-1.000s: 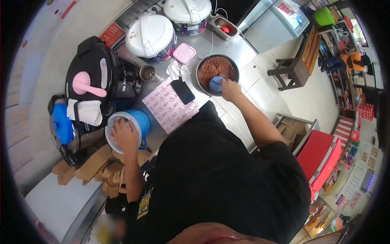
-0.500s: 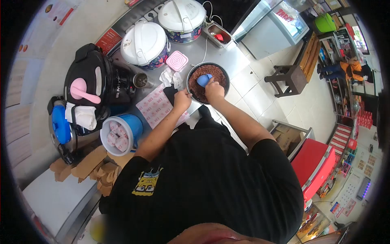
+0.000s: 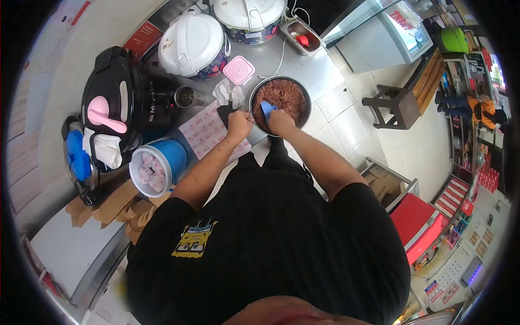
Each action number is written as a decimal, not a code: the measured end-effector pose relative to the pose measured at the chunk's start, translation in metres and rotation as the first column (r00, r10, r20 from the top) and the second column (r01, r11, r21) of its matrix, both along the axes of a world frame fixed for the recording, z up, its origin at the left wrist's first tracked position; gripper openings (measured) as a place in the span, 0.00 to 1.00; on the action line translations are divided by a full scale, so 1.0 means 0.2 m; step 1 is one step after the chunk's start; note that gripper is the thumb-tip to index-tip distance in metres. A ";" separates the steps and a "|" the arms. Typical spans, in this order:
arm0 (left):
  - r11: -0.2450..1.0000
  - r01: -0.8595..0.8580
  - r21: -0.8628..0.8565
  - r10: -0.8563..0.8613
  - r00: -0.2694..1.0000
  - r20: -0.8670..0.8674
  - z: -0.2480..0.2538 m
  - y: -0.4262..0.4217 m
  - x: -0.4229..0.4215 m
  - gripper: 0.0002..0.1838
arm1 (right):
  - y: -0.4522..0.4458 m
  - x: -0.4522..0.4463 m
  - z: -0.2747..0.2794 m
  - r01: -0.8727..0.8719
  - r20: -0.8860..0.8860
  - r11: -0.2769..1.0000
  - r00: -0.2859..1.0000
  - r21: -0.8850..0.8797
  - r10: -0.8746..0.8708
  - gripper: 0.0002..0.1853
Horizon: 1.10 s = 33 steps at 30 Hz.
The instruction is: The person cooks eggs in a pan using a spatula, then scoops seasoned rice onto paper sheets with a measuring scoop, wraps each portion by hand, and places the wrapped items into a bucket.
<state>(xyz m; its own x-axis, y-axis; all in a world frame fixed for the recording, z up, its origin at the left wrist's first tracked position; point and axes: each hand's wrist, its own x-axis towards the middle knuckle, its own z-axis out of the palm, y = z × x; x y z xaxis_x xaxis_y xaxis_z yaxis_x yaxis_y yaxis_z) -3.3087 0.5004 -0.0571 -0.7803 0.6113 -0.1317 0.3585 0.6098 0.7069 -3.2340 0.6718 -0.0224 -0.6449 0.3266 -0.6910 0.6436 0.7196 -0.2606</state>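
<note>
A round metal pot (image 3: 290,93) of brown-red rice stands near the counter's front edge. My right hand (image 3: 281,122) is closed round the handle of a blue scoop (image 3: 267,110), whose blade rests in the rice. At the pot's left rim my left hand (image 3: 239,123) is closed, its fingers on the rim. Below and left of that hand lies patterned wrapping paper (image 3: 205,130), with a dark phone (image 3: 224,113) partly hidden by the hand. Crumpled white tissue (image 3: 222,92) and a pink square lid (image 3: 239,70) are behind the paper.
A blue bucket (image 3: 174,158) of wrapped bundles stands left, beside a black cooker (image 3: 111,81) with a pink paddle (image 3: 103,115). Two white-lidded pots (image 3: 192,43) (image 3: 249,12) and a metal tray (image 3: 292,33) are at the back. A person in orange (image 3: 479,111) stands far right.
My left hand has left the bundles in the bucket and moved right to the pot's rim. The scoop, in my right hand, has shifted left and tilted in the rice.
</note>
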 end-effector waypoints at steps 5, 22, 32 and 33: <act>0.999 -0.022 -0.037 0.023 0.999 0.042 0.01 0.00 0.01 0.06 | 0.00 0.04 -0.05 -0.070 0.059 0.997 0.996 -0.022 0.071 0.17; 0.939 -0.344 0.014 0.283 0.795 0.536 -0.13 -0.02 0.07 0.12 | 0.05 0.33 0.03 0.066 -0.353 0.956 0.935 0.285 0.041 0.26; 0.947 -0.321 0.021 0.263 0.809 0.525 -0.15 -0.03 0.10 0.09 | 0.14 0.16 0.31 -0.056 0.068 0.961 0.997 0.271 0.039 0.20; 0.944 -0.323 0.071 0.244 0.825 0.509 -0.17 -0.03 0.11 0.09 | 0.15 0.16 0.23 -0.068 0.017 0.956 0.998 0.285 0.067 0.18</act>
<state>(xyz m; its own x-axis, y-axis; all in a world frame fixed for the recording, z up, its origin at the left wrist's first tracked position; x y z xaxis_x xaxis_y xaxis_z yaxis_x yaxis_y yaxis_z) -3.2866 0.4943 -0.0902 -0.7806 0.4157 -0.4668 -0.2289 0.5049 0.8323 -3.2014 0.7012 0.0238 -0.6679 0.4664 -0.5800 0.5920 0.8052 -0.0343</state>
